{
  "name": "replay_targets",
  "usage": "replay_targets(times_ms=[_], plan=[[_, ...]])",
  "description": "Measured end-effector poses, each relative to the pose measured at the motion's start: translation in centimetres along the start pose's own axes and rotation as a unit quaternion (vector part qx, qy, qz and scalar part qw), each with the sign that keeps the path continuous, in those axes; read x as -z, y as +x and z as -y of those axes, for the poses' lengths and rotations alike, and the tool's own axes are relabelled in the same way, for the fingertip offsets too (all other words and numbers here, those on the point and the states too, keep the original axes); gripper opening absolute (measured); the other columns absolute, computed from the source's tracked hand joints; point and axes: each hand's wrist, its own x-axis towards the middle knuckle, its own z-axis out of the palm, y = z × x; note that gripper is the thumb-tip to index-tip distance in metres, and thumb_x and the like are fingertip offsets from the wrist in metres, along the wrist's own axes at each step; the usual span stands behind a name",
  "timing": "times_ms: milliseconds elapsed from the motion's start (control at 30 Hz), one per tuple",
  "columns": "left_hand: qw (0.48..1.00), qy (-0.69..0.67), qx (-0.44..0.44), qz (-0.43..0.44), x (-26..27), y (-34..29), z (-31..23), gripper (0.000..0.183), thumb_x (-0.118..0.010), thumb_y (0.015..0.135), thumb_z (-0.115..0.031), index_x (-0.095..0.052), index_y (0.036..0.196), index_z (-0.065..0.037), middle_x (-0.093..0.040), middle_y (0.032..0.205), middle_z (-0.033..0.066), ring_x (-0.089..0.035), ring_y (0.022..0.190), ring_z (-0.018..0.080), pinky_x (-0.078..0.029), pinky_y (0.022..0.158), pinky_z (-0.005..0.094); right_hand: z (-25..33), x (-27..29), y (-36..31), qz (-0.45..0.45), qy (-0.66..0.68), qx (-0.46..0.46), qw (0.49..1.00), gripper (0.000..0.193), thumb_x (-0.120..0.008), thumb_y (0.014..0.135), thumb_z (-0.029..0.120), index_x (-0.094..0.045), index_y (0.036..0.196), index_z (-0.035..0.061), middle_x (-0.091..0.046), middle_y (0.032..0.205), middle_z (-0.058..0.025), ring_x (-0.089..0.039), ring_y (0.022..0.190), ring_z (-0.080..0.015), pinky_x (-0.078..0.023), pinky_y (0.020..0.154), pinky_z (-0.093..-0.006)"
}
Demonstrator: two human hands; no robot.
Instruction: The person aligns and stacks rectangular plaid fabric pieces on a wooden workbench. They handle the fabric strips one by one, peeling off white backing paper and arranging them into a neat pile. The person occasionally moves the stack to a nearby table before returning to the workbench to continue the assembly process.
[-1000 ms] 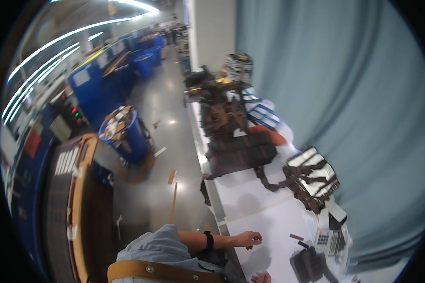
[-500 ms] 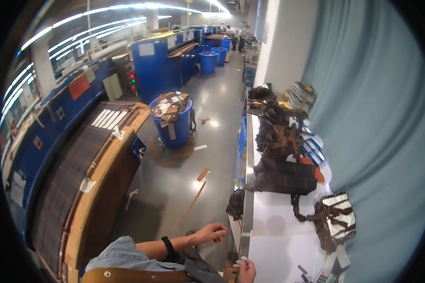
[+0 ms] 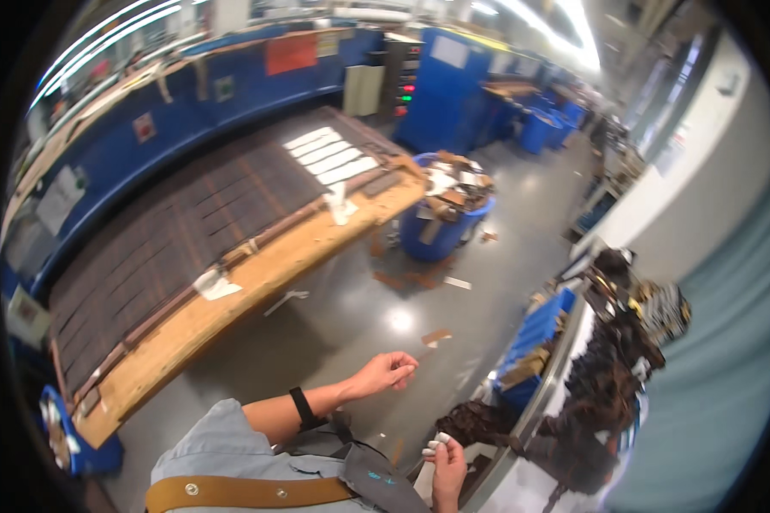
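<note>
1. Far left of the left fingers, a blue waste bin stands on the floor
2. Ahead and left of the left fingers, well apart, a long wood-edged worktable carries dark striped sheeting, with white strips at its right end
3. The left hand, a black band on its wrist, shows fingers curled toward the thumb; whether they pinch anything, I cannot tell
4. Farther beyond the left fingers, a round blue bin is heaped with scraps
5. The right hand has bent fingers, some tips white-covered; their grip cannot be told
6. Just beyond the right fingertips, slightly right, lies a dark brown bundle; contact is unclear
7. Right of the right fingers, a white table bears a dark brown heap, a blue-grey curtain alongside
</note>
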Motion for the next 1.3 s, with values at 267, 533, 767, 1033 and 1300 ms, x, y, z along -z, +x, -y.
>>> replay_targets(times_ms=[267, 533, 767, 1033, 1300], plan=[[0.973, -0.028, -0.007, -0.227, 8.4, -0.8, -3.5, 0.029, -0.055, 0.103, -0.025, -0.06, 0.119, -0.001, -0.066, 0.101, 0.0069, -0.064, 0.082, 0.0124, -0.056, 0.075, 0.0287, 4.0, -3.9, 10.5, 0.171, -0.05, -0.036, 0.983, 0.027, -0.053, 0.101, 0.009, -0.055, 0.125, -0.0046, -0.067, 0.102, -0.0116, -0.067, 0.084, -0.0164, -0.055, 0.074, -0.0281], [0.902, -0.056, -0.029, -0.428, 12.1, -2.9, -7.3, 0.024, -0.053, 0.103, -0.018, -0.06, 0.119, -0.001, -0.065, 0.101, 0.0068, -0.064, 0.081, 0.0123, -0.055, 0.073, 0.0275, 7.7, -11.8, 22.9, 0.377, -0.108, -0.029, 0.919, 0.028, -0.054, 0.101, 0.008, -0.057, 0.125, -0.0051, -0.068, 0.101, -0.0101, -0.066, 0.084, -0.0136, -0.055, 0.073, -0.0262], [0.854, -0.098, -0.065, -0.507, 14.2, -2.9, -8.3, 0.026, -0.053, 0.103, -0.018, -0.059, 0.121, 0.001, -0.065, 0.103, 0.008, -0.064, 0.084, 0.0134, -0.055, 0.076, 0.0281, 12.1, -20.3, 29.9, 0.492, -0.114, -0.006, 0.863, 0.029, -0.054, 0.101, 0.009, -0.057, 0.126, -0.0057, -0.067, 0.101, -0.0087, -0.065, 0.085, -0.0123, -0.055, 0.075, -0.0257], [0.842, -0.123, -0.051, -0.522, 21.5, -2.3, -7.5, 0.032, -0.054, 0.104, -0.022, -0.055, 0.128, -0.001, -0.065, 0.108, 0.0079, -0.063, 0.09, 0.0129, -0.053, 0.082, 0.0285, 12.8, -31.3, 31.4, 0.531, -0.118, -0.076, 0.836, 0.027, -0.053, 0.102, 0.009, -0.057, 0.125, -0.0045, -0.066, 0.1, -0.0087, -0.065, 0.085, -0.0141, -0.055, 0.077, -0.0282], [0.839, 0.08, 0.042, -0.537, 28.5, -0.5, -13.4, 0.031, -0.058, 0.1, -0.021, -0.061, 0.125, -0.003, -0.067, 0.11, 0.0103, -0.065, 0.095, 0.0179, -0.052, 0.084, 0.0326, 15.1, -41.2, 33.6, 0.523, -0.051, -0.141, 0.839, 0.026, -0.051, 0.103, 0.009, -0.056, 0.124, -0.0043, -0.065, 0.107, -0.0101, -0.065, 0.092, -0.0156, -0.056, 0.082, -0.0316]])
